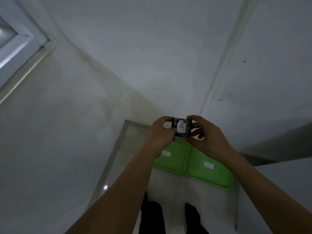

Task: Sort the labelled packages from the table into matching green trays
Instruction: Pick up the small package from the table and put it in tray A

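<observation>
A small black package point(181, 127) with a white label marked "A" is held up in front of me by both hands. My left hand point(160, 134) pinches its left side and my right hand point(204, 134) grips its right side. Below them, on the tiled floor, lie two green trays side by side: the left tray point(175, 161) and the right tray point(209, 174). Each carries a small white label that is too blurred to read. Both trays look empty where visible; my forearms hide parts of them.
White walls point(152, 56) close in on the left and ahead, with a window frame point(18, 41) at the upper left. A grey ledge point(278, 144) runs along the right. My dark trouser legs point(152, 217) stand on the floor just before the trays.
</observation>
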